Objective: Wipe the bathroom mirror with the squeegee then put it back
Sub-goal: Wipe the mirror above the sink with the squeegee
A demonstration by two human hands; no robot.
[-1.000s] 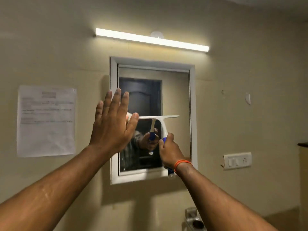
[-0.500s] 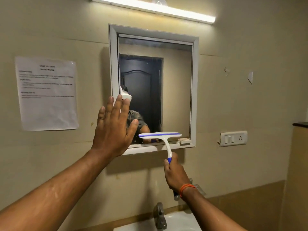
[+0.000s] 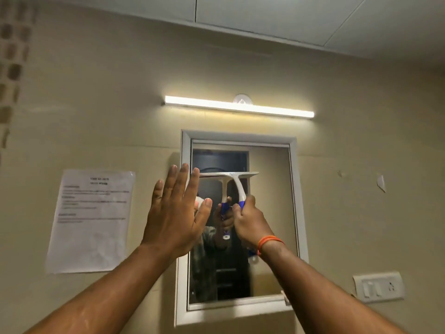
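The white-framed mirror (image 3: 269, 213) hangs on the beige wall, reflecting a dark door. My right hand (image 3: 249, 220) grips the blue handle of the white squeegee (image 3: 237, 183); its blade lies level against the glass in the mirror's upper half. My left hand (image 3: 174, 213) is spread flat with fingers up, covering the mirror's left frame edge. An orange band circles my right wrist. The squeegee's reflection shows in the glass just left of it.
A lit tube light (image 3: 238, 107) runs above the mirror. A printed paper sheet (image 3: 92, 220) is stuck to the wall at left. A white switch plate (image 3: 378, 286) sits at lower right. A small object (image 3: 286, 300) rests on the mirror's bottom right ledge.
The squeegee has gone from the mirror's bottom edge back up to its upper half. The view has tilted upward, hiding the tap and basin. My left hand stays by the left frame.
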